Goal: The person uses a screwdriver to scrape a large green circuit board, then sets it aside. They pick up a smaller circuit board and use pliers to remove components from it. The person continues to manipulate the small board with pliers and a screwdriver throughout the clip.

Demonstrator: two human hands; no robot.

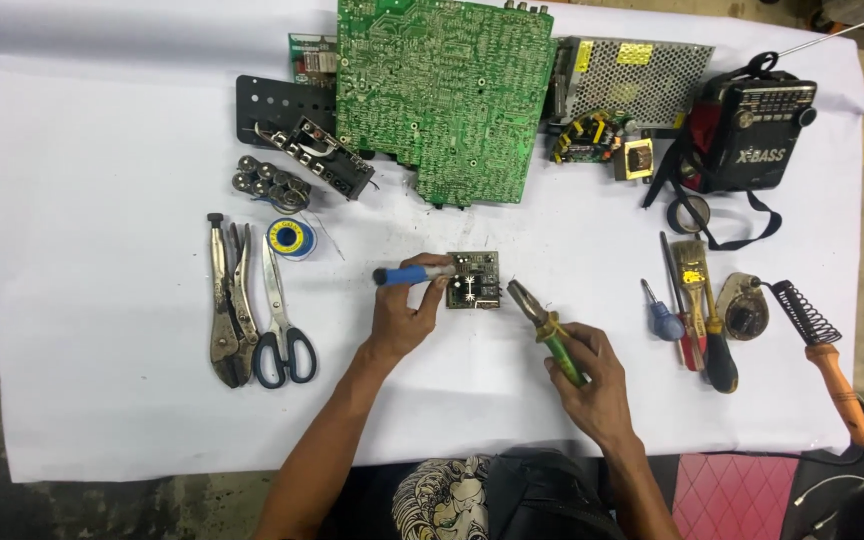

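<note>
My left hand (404,318) holds a blue-handled tool (407,274) lying level, its tip against the left edge of a small green circuit board (474,279) that sits on the white cloth (92,300). To the right of the board, my right hand (592,380) grips green-handled pliers (544,322). Their jaws point up and left toward the board, a short way off it.
A large green circuit board (439,95) and a metal-mesh power supply (632,80) lie at the back, a black radio (752,135) at back right. Locking pliers (222,300), scissors (280,320) and a solder spool (290,238) lie left. Screwdrivers (664,320), a brush (697,290) and a soldering iron (832,370) lie right.
</note>
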